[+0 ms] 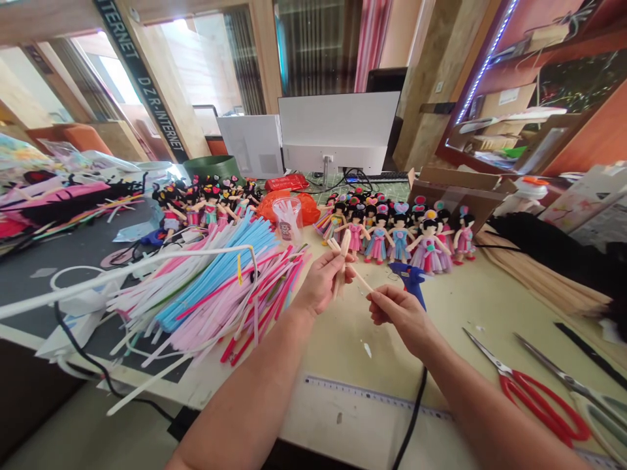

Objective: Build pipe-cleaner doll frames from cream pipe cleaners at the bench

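Observation:
Over the middle of the table, my left hand (324,279) is closed on a small bundle of bent beige pipe cleaners (345,241). Loops of it stick up above the fingers, and ends hang below. My right hand (398,312) pinches the end of one beige strand (363,281) that runs from the bundle toward the lower right. Just behind my right hand lies a blue glue gun (410,278), partly hidden by it. Rows of small dolls in colourful dresses (385,235) stand beyond both hands.
Left of my arms lies a large pile of coloured pipe cleaners (215,281), with a white lamp arm (122,274) crossing it. Red-handled scissors (533,398), a second pair of scissors (568,378) and beige pipe cleaners (543,274) lie right. A ruler strip (362,391) runs along the front.

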{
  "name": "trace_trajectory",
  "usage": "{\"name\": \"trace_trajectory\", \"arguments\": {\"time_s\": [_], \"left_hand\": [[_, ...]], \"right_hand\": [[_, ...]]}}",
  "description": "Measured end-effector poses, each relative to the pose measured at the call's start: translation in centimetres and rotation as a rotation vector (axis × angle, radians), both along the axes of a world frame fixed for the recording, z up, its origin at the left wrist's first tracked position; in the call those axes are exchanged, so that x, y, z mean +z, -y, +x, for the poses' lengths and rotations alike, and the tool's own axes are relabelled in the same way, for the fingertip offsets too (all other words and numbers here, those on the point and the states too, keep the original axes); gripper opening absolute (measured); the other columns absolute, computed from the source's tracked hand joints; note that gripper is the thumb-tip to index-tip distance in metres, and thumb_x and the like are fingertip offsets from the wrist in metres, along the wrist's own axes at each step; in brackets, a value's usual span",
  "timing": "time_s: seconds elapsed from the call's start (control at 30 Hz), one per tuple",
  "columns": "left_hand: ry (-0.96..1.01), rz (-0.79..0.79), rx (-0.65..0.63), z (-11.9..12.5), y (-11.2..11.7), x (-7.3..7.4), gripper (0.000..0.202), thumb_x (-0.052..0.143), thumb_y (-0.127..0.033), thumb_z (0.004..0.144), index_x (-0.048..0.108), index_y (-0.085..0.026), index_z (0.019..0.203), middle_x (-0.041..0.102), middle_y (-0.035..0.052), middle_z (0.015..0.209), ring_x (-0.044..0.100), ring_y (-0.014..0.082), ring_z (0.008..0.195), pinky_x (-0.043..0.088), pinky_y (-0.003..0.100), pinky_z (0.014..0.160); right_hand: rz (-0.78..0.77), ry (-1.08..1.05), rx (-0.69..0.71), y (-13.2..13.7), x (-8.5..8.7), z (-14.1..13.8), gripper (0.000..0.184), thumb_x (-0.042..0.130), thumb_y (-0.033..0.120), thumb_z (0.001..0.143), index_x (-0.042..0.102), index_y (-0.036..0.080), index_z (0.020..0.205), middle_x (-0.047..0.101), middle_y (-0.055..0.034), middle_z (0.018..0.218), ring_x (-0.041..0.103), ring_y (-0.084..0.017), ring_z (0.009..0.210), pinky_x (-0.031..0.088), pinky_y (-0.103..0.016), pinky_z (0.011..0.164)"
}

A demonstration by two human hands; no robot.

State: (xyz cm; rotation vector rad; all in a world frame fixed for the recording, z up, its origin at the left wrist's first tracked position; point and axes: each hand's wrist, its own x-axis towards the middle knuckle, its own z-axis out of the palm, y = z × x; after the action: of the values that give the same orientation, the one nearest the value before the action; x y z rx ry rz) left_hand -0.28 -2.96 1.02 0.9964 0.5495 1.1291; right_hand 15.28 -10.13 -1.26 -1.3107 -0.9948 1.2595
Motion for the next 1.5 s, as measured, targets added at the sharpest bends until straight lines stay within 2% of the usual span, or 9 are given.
{"name": "trace_trajectory", "arguments": {"time_s": [0.13,0.3,0.5,0.73,0.93,1.13,1.27,1.37,1.5], "left_hand": [[0.001,0.003,0.041,-0.2,-0.1,0.1,0.017,0.068,-0.029,0.076,0.065,-0.013,0.08,0.066,0.0035,0.081,0.058,0.008,0.06,0.046,0.023,0.061],[0.015,-0.043,0.08,-0.3,-0.3,0.1,0.013,0.065,-0.026,0.079,0.066,-0.013,0.079,0.065,0.0024,0.072,0.057,0.0084,0.06,0.045,0.023,0.061],[0.071,-0.167,0.084,0.0,-0.4,0.0,0.009,0.061,-0.02,0.081,0.065,-0.013,0.077,0.067,0.003,0.079,0.06,0.0086,0.06,0.047,0.023,0.06],[0.107,-0.336,0.045,1.1,0.1,-0.3,0.016,0.052,-0.013,0.085,0.064,-0.013,0.075,0.067,0.0041,0.085,0.064,0.0099,0.065,0.053,0.027,0.068],[-0.068,-0.358,-0.012,1.1,0.2,-0.8,0.011,0.059,-0.019,0.083,0.063,-0.015,0.074,0.061,0.0025,0.073,0.063,0.0129,0.066,0.052,0.027,0.062],[-0.328,-0.029,0.293,0.2,-0.6,-0.8,0.009,0.063,-0.023,0.077,0.068,-0.015,0.075,0.063,0.0025,0.075,0.056,0.0124,0.074,0.045,0.023,0.068],[-0.378,0.121,0.05,0.9,1.1,0.5,0.015,0.061,-0.027,0.077,0.069,-0.015,0.075,0.069,0.0058,0.086,0.059,0.0166,0.083,0.043,0.028,0.08],[-0.503,0.219,-0.15,1.7,2.4,1.7,0.018,0.058,-0.029,0.078,0.069,-0.015,0.074,0.068,0.0051,0.081,0.058,0.0172,0.079,0.042,0.029,0.077],[-0.632,0.34,-0.203,2.6,2.6,2.8,0.019,0.056,-0.028,0.08,0.066,-0.015,0.07,0.061,0.0021,0.07,0.052,0.0146,0.069,0.039,0.027,0.067]], "right_hand": [[-0.044,0.008,0.018,-0.2,-0.1,0.2,0.044,0.08,0.056,0.052,0.066,0.016,0.064,0.059,0.0015,0.054,0.052,-0.009,0.047,0.043,-0.023,0.047],[-0.045,-0.023,-0.035,-0.4,-0.3,0.5,0.044,0.079,0.056,0.051,0.065,0.016,0.062,0.058,0.0014,0.052,0.051,-0.008,0.045,0.044,-0.023,0.046],[0.069,-0.063,-0.138,-0.6,-0.1,1.5,0.044,0.081,0.056,0.053,0.065,0.016,0.062,0.058,0.0015,0.052,0.051,-0.008,0.045,0.045,-0.023,0.046],[0.264,-0.177,-0.208,-0.6,0.0,1.6,0.043,0.086,0.04,0.055,0.07,0.022,0.089,0.071,-0.0008,0.074,0.066,-0.015,0.071,0.055,-0.031,0.071],[0.315,-0.113,-0.274,-0.4,0.1,2.0,0.03,0.081,0.044,0.062,0.067,0.021,0.078,0.065,0.0011,0.069,0.063,-0.014,0.066,0.054,-0.028,0.064],[0.292,-0.076,-0.238,-0.2,0.8,2.3,0.027,0.074,0.044,0.068,0.061,0.021,0.075,0.064,0.0003,0.07,0.063,-0.014,0.068,0.052,-0.026,0.062],[0.242,-0.087,-0.194,-0.1,1.2,1.5,0.027,0.076,0.041,0.064,0.06,0.019,0.071,0.061,0.0018,0.062,0.056,-0.01,0.057,0.049,-0.025,0.059],[0.226,-0.099,-0.176,0.0,1.4,1.2,0.028,0.076,0.04,0.062,0.059,0.019,0.069,0.061,0.0018,0.061,0.055,-0.01,0.057,0.048,-0.025,0.059],[0.223,-0.095,-0.168,-0.1,1.5,1.5,0.029,0.076,0.04,0.061,0.058,0.019,0.067,0.061,0.0014,0.06,0.053,-0.01,0.055,0.045,-0.024,0.055]]}}
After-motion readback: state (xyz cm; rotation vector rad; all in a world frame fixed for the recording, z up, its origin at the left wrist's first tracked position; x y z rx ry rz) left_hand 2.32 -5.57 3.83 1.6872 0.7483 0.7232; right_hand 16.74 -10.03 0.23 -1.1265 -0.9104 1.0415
